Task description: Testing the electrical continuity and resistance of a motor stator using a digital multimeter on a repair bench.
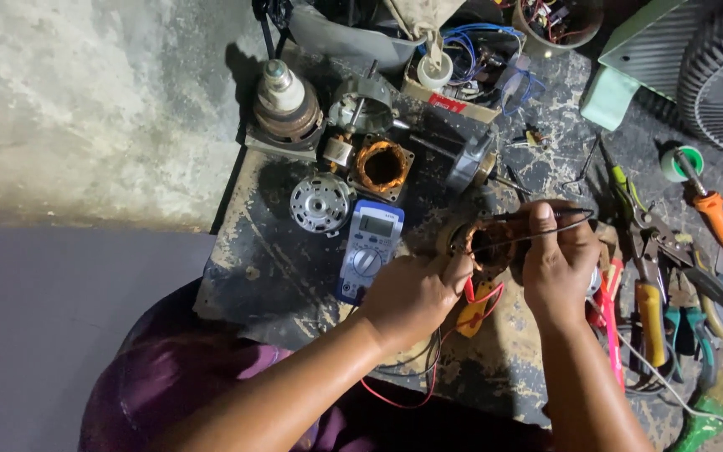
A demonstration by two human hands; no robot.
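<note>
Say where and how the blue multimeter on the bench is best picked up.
Grip the multimeter across its long side edges near the middle, coming straight down from above. It lies flat, face up, its narrow body leaning slightly; the left hand crowds its lower right corner, so approaching from its left side looks clearer.

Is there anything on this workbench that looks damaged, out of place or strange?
The workbench top is badly worn: its dark coating is chipped in pale patches. Motor parts lie loose behind the multimeter. The left hand and right hand hold a copper-wound stator. Nothing looks spilled.
</note>
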